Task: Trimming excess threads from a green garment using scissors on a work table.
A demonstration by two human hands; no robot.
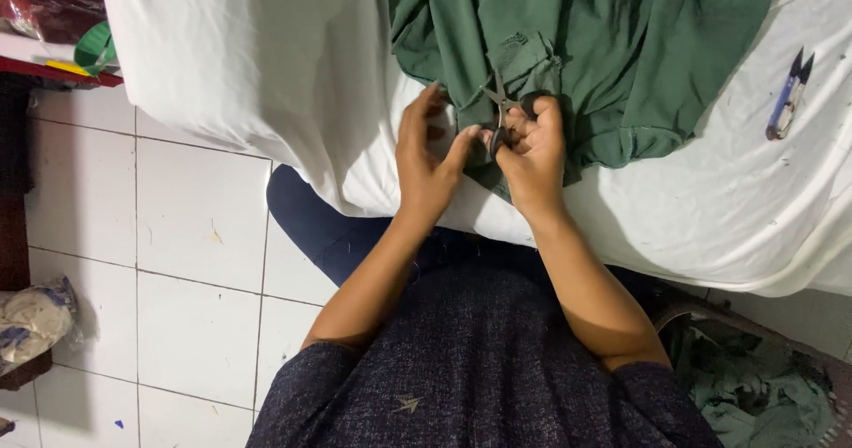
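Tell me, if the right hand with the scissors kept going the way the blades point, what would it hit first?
The right hand aims the scissors up and away, so the blades would likely meet the green garment lying on the white cloth first; depth is hard to judge.

Desk (pixel 266 75) draped in a white cloth that hangs over its near edge. Green garment (pixel 612 49) lies bunched at the middle, reaching the far edge. Blue-handled thread snips (pixel 788 98) lie toward the right edge, well apart from the garment.
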